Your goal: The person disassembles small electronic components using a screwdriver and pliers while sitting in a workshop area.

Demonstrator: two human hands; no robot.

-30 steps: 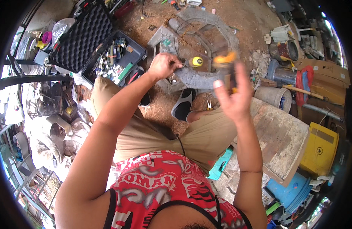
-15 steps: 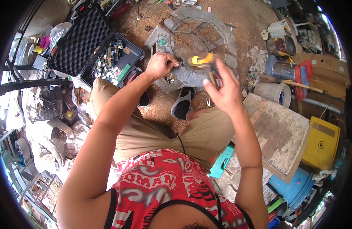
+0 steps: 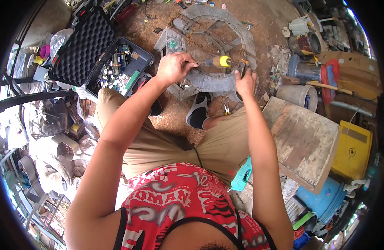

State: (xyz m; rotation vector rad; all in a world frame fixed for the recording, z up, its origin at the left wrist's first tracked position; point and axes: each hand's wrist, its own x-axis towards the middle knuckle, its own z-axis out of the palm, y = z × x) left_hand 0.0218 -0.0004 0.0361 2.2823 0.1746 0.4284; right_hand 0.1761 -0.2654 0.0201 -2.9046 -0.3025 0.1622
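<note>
**Screwdriver held against a round metal frame**

Clearly the biggest thing in hand is the grey round metal frame (image 3: pixel 219 48), lying on the dirt in the upper middle of the frame, its near edge just beyond the person's sandalled feet. It looks heavy and stiff, with thin bars that would probably offer the surest hold; its sheet edges may be sharp.

Left of it, in the upper left, an open black tool case (image 3: pixel 96 54) stands with small parts in its tray.

The left hand (image 3: pixel 174 66) is curled tight around the thin shaft end of a screwdriver (image 3: pixel 215 62), whose yellow handle points toward the right hand (image 3: pixel 245 79). The handle seems light, rigid and easy to grasp, the bare shaft likely slicker. That right hand is closed around a dark, upright tool or part pressed to the frame.

What the right hand holds is too small to name. The screwdriver tip is hidden inside the left fist, and the frame's far rim bends away toward the top edge.
</note>
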